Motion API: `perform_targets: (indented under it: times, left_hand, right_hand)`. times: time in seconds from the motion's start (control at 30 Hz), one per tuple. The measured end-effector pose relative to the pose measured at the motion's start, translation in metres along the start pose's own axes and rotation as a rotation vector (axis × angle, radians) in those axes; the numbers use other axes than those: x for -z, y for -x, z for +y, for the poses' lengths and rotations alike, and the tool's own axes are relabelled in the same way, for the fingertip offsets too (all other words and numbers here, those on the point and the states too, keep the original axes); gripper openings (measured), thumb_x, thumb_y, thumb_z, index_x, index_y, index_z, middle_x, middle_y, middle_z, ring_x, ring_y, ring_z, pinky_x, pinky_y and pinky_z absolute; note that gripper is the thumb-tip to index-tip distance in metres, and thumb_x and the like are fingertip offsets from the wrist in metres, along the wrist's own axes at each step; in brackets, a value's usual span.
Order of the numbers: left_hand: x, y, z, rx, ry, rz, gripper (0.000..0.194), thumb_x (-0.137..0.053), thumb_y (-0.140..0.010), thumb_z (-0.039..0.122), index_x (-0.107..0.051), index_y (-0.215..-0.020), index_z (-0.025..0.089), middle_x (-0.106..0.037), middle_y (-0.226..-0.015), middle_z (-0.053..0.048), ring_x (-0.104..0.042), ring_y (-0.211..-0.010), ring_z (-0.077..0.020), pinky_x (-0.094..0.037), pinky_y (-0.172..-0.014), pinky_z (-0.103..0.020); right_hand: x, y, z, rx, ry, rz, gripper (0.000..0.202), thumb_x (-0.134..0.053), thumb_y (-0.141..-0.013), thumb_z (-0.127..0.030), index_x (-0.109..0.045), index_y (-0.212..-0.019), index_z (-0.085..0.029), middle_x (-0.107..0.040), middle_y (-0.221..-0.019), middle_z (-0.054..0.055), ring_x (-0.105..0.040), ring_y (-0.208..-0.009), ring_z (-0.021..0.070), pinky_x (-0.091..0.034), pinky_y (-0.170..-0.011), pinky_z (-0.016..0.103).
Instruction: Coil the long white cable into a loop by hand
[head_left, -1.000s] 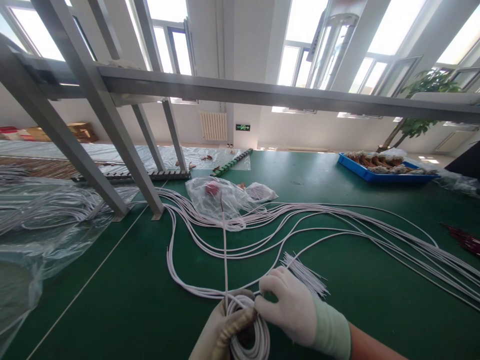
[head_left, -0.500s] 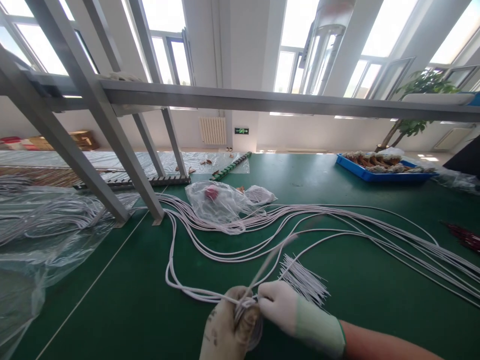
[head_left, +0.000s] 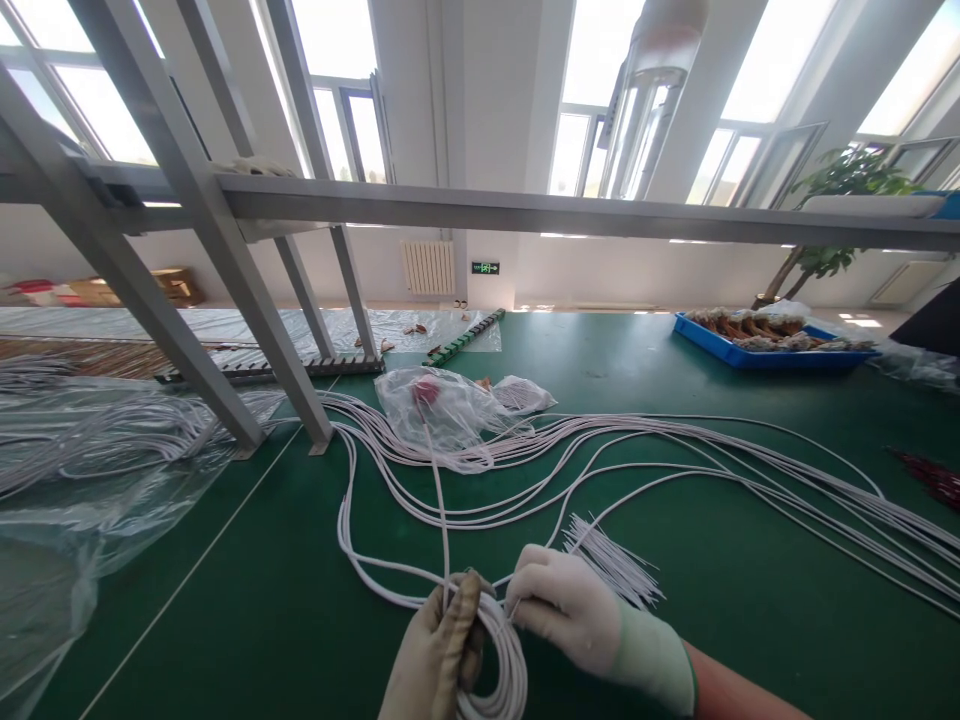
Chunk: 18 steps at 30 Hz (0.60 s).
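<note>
Big green table (head_left: 675, 600) fills the view, w/ a grey metal frame (head_left: 225, 260) standing on it at far left. Clear plastic sheet (head_left: 67, 480) lies crumpled on the left, covering more white cords. A long spread of loose white cords (head_left: 750, 470) runs from mid-table off to the right. Blue tray (head_left: 757, 355) w/ brownish parts sits far right, a potted plant (head_left: 840, 200) behind it. Small clear bag (head_left: 442, 410) w/ something red inside rests mid-table, on top of the cords.

Near edge, centre: the cord coil (head_left: 502, 650), a few white loops, held up just off the table. Left hand (head_left: 439, 660), in a soiled glove, has its fingers wrapped tight round the left side of the coil. Right hand (head_left: 562, 605), in a white glove, fingers pinched together on the cord where it meets the coil's top. One strand runs straight from the coil away to the bag. Just beyond the right hand is a fan of thin white ties (head_left: 615, 560).

Handling, as a guess: the cord looks light, bendy, smooth-jacketed and a bit springy, so loops prob. flop open if let go. Not fragile. Best grip: across all loops at once, on one side of the coil, w/ the free end pinched close to the bundle.
</note>
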<state>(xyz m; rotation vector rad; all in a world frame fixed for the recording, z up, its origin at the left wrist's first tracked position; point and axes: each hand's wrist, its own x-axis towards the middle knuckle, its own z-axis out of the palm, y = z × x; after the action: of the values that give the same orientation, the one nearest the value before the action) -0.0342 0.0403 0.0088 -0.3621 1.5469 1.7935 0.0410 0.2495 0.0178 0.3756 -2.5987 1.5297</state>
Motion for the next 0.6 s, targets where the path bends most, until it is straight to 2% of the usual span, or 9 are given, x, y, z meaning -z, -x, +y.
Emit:
perform_targets:
  times: [0.07,0.1,0.17,0.27,0.33,0.37,0.47,0.53,0.6]
  left_hand:
    - [-0.001,-0.001,-0.002,0.090,0.034,-0.074,0.018,-0.082,-0.078,0.028,-0.064,-0.080,0.023,-0.068,-0.081,-0.004,-0.066,-0.081,-0.0268,-0.055,-0.085,-0.040]
    - [-0.003,0.000,-0.002,0.103,0.030,-0.089,0.021,-0.082,-0.079,0.032,-0.064,-0.083,0.023,-0.068,-0.083,-0.005,-0.065,-0.084,-0.0275,-0.054,-0.087,-0.040]
    - [-0.011,0.006,-0.003,0.069,-0.083,-0.032,0.033,-0.081,-0.081,0.049,-0.065,-0.091,0.023,-0.068,-0.087,-0.006,-0.065,-0.091,-0.0321,-0.051,-0.089,-0.044]
    - [-0.023,0.019,-0.003,-0.154,-0.421,0.054,0.047,-0.071,-0.081,0.071,-0.069,-0.095,0.025,-0.070,-0.090,-0.009,-0.064,-0.098,-0.0381,-0.047,-0.087,-0.046]
    - [-0.026,0.023,-0.005,-0.291,-0.554,0.030,0.048,-0.067,-0.082,0.075,-0.070,-0.090,0.028,-0.072,-0.090,-0.008,-0.065,-0.095,-0.0370,-0.045,-0.085,-0.043]
    - [-0.025,0.023,-0.006,-0.304,-0.549,0.012,0.049,-0.065,-0.083,0.076,-0.070,-0.090,0.028,-0.071,-0.088,-0.007,-0.065,-0.092,-0.0356,-0.045,-0.082,-0.042]
    - [-0.015,0.011,-0.009,-0.147,-0.273,0.005,0.054,-0.071,-0.079,0.076,-0.069,-0.097,0.025,-0.066,-0.076,-0.003,-0.061,-0.080,-0.0295,-0.047,-0.075,-0.039]
    - [-0.005,0.002,-0.010,-0.021,-0.075,0.008,0.054,-0.081,-0.076,0.066,-0.070,-0.098,0.018,-0.066,-0.075,-0.004,-0.063,-0.078,-0.0279,-0.051,-0.076,-0.039]
    - [0.002,-0.001,-0.010,-0.008,-0.014,0.037,0.048,-0.083,-0.077,0.058,-0.071,-0.096,0.016,-0.068,-0.079,-0.006,-0.067,-0.083,-0.0293,-0.054,-0.082,-0.042]
  right_hand:
    - [-0.003,-0.003,-0.003,-0.009,0.011,-0.005,0.020,-0.059,-0.102,-0.032,-0.066,-0.087,-0.019,-0.057,-0.084,-0.001,-0.053,-0.073,0.0153,-0.045,-0.069,0.029]
    - [-0.005,-0.005,-0.005,-0.077,0.004,-0.021,0.020,-0.059,-0.100,-0.031,-0.064,-0.085,-0.019,-0.057,-0.081,-0.001,-0.051,-0.071,0.0149,-0.044,-0.068,0.029]
    - [-0.008,-0.009,-0.011,-0.297,-0.034,-0.066,0.021,-0.059,-0.097,-0.029,-0.059,-0.079,-0.019,-0.054,-0.075,-0.003,-0.049,-0.067,0.0144,-0.043,-0.065,0.028]
    - [-0.011,-0.014,-0.017,-0.581,-0.118,-0.143,0.028,-0.062,-0.091,-0.026,-0.052,-0.066,-0.019,-0.048,-0.063,-0.004,-0.044,-0.059,0.0128,-0.038,-0.056,0.025]
    - [-0.011,-0.015,-0.019,-0.639,-0.169,-0.179,0.033,-0.061,-0.090,-0.028,-0.050,-0.061,-0.020,-0.043,-0.056,-0.005,-0.041,-0.053,0.0121,-0.034,-0.050,0.024]
    - [-0.011,-0.015,-0.020,-0.653,-0.202,-0.191,0.033,-0.059,-0.092,-0.030,-0.050,-0.062,-0.020,-0.042,-0.055,-0.005,-0.039,-0.050,0.0119,-0.033,-0.047,0.024]
    - [-0.006,-0.010,-0.020,-0.630,-0.273,-0.151,0.027,-0.047,-0.100,-0.035,-0.056,-0.080,-0.021,-0.045,-0.061,-0.005,-0.041,-0.050,0.0126,-0.037,-0.047,0.024]
    - [-0.002,-0.005,-0.017,-0.458,-0.201,-0.083,0.016,-0.050,-0.101,-0.032,-0.062,-0.099,-0.020,-0.056,-0.078,-0.001,-0.052,-0.064,0.0150,-0.048,-0.060,0.027]
    - [0.001,-0.002,-0.013,-0.194,-0.059,-0.066,0.017,-0.058,-0.100,-0.029,-0.066,-0.113,-0.022,-0.061,-0.098,0.003,-0.058,-0.082,0.0177,-0.052,-0.075,0.030]
